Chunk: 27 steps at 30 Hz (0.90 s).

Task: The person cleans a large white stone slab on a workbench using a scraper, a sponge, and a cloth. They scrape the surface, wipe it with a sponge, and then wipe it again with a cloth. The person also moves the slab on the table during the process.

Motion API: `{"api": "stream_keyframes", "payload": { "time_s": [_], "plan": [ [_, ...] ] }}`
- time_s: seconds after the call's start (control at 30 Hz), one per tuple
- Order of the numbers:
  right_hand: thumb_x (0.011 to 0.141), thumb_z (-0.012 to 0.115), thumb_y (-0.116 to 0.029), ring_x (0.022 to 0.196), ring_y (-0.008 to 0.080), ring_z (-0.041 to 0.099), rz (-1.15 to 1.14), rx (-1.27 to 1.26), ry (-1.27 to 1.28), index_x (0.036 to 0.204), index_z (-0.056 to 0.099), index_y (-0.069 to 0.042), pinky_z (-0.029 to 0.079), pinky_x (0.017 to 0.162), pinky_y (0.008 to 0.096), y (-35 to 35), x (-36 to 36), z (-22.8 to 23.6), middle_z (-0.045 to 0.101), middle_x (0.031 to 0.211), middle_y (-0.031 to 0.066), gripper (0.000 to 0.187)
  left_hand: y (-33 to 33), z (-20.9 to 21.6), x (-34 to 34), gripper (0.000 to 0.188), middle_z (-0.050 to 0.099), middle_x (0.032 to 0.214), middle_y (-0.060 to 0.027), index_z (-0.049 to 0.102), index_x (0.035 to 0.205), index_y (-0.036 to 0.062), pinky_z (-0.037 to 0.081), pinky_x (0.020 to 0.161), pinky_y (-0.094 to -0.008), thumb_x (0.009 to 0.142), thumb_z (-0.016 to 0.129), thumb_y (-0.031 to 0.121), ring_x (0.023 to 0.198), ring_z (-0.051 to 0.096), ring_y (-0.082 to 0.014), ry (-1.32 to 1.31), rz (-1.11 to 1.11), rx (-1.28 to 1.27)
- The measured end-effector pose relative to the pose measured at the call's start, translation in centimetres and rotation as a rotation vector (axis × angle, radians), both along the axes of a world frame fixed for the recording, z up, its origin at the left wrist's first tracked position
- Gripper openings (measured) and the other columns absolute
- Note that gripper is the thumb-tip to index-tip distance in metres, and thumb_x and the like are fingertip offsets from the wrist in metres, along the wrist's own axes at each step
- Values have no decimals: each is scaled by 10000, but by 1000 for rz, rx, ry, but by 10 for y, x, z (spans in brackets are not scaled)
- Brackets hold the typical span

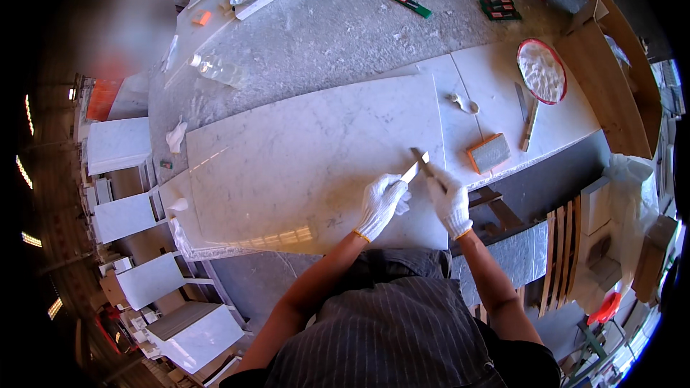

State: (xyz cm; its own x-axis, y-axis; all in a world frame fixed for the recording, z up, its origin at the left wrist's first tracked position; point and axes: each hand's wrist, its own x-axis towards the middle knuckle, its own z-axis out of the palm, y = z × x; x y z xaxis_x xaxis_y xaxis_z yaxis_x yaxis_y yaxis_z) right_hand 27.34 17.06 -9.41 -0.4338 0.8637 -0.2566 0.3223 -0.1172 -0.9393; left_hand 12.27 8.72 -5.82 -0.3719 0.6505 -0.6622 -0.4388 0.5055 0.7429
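Observation:
Both my hands wear white knit gloves and are close together above the right part of a grey-veined white marble slab (309, 136). My left hand (379, 207) is closed round a flat, bright scraper blade (412, 171) that points up and right. A darker thin blade (422, 161) sticks out from my right hand (448, 205), whose fingers are wrapped round it. The two blades cross or nearly touch at their tips; I cannot tell which. Both handles are hidden in the gloves. A cloth or loose glove part shows beside my left fingers.
Right of the slab lie an orange-edged grey sanding block (490, 153), a spoon (467, 105), a putty knife (530, 128) and a red-rimmed bowl of white paste (542, 75). A cardboard box (611, 75) stands beyond. A clear bottle (221, 70) lies on the dusty bench.

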Motion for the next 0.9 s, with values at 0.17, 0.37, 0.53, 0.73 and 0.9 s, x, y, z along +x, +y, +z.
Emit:
{"api": "stream_keyframes", "payload": {
  "time_s": [0.17, 0.37, 0.53, 0.73, 0.9],
  "plan": [
    [913, 611, -69, 865, 249, 720, 162, 22, -68, 1182, 682, 5, 537, 764, 351, -1, -5, 19, 729, 965, 199, 288, -3, -6, -2, 201, 661, 767, -80, 628, 1092, -29, 511, 497, -251, 971, 638, 131, 571, 627, -116, 73, -43, 31],
    [914, 612, -77, 907, 259, 721, 86, -66, -124, 1185, 683, 4, 536, 804, 338, 7, -5, 21, 724, 1012, 219, 292, 0, 2, -1, 181, 672, 771, -74, 647, 1058, -17, 516, 506, -253, 963, 652, 137, 586, 634, -112, 62, -27, 14],
    [919, 619, -97, 917, 244, 718, 87, -115, -62, 1186, 673, 31, 535, 812, 338, 4, -3, 22, 723, 1019, 229, 301, -1, 0, -3, 173, 683, 787, -78, 653, 1065, -12, 518, 509, -259, 959, 653, 125, 591, 637, -111, 73, -38, 7],
    [932, 607, -68, 727, 124, 625, 91, -204, -12, 1249, 654, 14, 528, 692, 289, -2, -1, 29, 718, 935, 117, 331, -4, -13, -7, 137, 701, 818, -51, 693, 1045, 40, 539, 575, -309, 926, 674, 107, 640, 670, -161, 639, -174, 160],
    [951, 559, -37, 615, 33, 505, -199, -225, 82, 1310, 612, 28, 450, 542, 203, 31, 9, 49, 605, 815, 0, 369, -2, 18, -34, 320, 665, 926, -28, 683, 1144, 125, 545, 634, -361, 826, 704, 108, 778, 645, -232, 1592, -658, 341]
  ]
}}
